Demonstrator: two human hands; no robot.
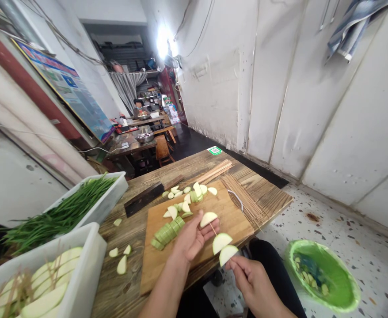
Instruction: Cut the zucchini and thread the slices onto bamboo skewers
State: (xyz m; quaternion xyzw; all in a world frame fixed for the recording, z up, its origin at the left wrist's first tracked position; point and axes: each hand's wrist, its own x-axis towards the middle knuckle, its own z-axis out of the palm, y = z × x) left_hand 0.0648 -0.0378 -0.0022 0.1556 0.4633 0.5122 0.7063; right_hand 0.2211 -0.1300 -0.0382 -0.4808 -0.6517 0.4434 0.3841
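- Right hand point(251, 279) pinched shut on the lower end of a thin skewer point(213, 228). Two threaded slices point(223, 248), pale and half-round, sit on it just above the fingers.
- Left hand point(190, 240) closed on a third slice point(208, 218), thumb and fingertips wrapped round it at the skewer's tip. The exact entry point is too small to tell.
- Location: skewer and slices are held in the air over the near right corner of the cutting board point(233, 212), partly out past the table point(267, 194) edge.
- Risk 1: the tip points toward the left palm. If the push runs off-centre or the slice splits, the point could come through into the fingers.
- Risk 2: a slice pierced too near its thin edge could crack and drop. From here it would probably miss the board and land on the floor beside the green-lined bin point(326, 282).
- Risk 3: the right hand grips far from the tip, so the thin stick could bow or snap under a hard push.
- Nearby: loose cut slices point(180, 205) and a cleaver point(144, 199) lie close to the left forearm — a careless sweep could knock them.
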